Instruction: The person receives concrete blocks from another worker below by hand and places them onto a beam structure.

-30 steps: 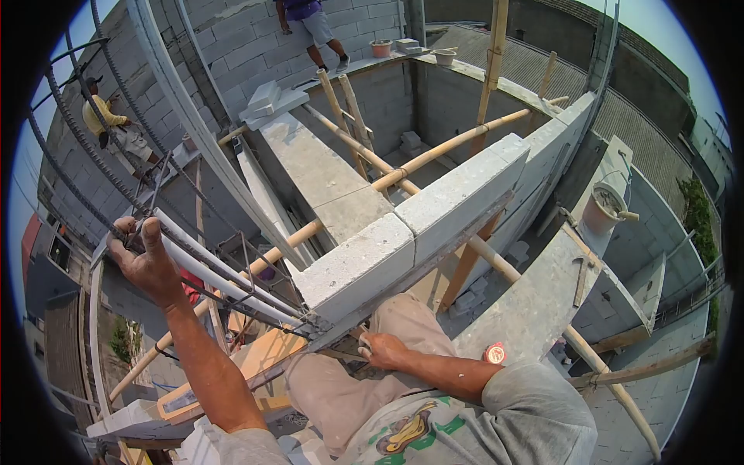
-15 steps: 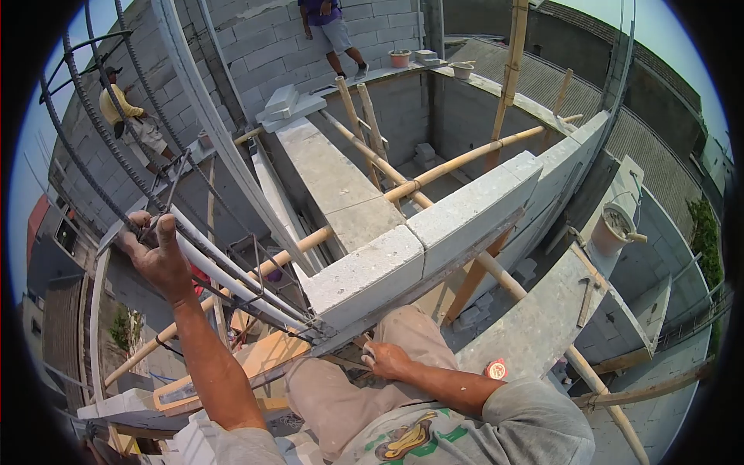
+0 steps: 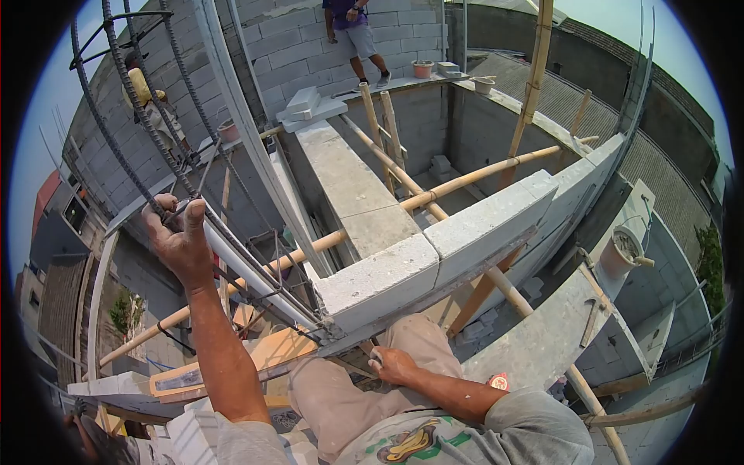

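My left hand (image 3: 180, 244) is raised at the left, its fingers curled around a steel rebar (image 3: 143, 93) of the upright cage and its thumb pointing up. Beside that hand, a white pipe (image 3: 232, 260) runs down along the bars toward the block wall. My right hand (image 3: 394, 364) rests closed over my lap, near the wall's base; what it grips is mostly hidden. Just in front stand white lightweight blocks (image 3: 380, 283) in a row. A red and white tape measure (image 3: 498, 381) lies by my right forearm.
A hammer (image 3: 590, 322) lies on the grey plank (image 3: 535, 333) at right, near a mortar bucket (image 3: 618, 252). Bamboo poles (image 3: 457, 186) cross the open space ahead. A person in purple (image 3: 349, 19) stands on the far ledge; another in yellow (image 3: 143, 89) is at left.
The view has swung slightly left, so the wall and poles sit farther right. My left hand stays at the rebar. The person in purple has raised a hand.
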Available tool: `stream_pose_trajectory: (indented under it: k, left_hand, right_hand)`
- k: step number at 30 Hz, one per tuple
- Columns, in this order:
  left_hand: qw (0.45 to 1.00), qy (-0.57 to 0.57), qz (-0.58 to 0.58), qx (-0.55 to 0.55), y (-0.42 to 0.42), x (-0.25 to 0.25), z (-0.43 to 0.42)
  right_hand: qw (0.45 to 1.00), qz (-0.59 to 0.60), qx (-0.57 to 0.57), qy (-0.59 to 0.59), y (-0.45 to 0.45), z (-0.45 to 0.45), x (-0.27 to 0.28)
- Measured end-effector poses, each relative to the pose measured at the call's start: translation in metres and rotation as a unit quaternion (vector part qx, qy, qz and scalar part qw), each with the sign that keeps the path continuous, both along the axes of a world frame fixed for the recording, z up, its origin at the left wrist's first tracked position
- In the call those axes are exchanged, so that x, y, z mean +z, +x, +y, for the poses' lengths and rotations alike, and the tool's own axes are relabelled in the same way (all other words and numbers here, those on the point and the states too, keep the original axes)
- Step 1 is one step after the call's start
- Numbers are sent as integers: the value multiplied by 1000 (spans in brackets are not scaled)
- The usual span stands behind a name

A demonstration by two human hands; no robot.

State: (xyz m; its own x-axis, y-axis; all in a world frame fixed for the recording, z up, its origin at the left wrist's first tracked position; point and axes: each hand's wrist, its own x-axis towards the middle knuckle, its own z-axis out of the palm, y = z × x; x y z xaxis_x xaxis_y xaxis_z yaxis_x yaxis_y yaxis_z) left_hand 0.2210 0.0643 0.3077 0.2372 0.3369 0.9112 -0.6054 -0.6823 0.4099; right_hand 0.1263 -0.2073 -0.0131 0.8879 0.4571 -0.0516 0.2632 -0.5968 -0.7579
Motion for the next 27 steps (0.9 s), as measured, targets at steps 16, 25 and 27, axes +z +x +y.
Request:
stream_pose_trajectory:
  k: [16, 25, 27]
  left_hand:
    - [1000, -12, -15, 14, 0, 3, -6]
    - [1000, 0, -13, 25, -2, 5, -9]
    - [1000, -11, -13, 17, -2, 4, -9]
  right_hand:
    - [1000, -15, 2, 7, 1, 1, -11]
    - [1000, 1, -9, 11, 1, 1, -10]
    - [1000, -5, -9, 11, 1, 1, -10]
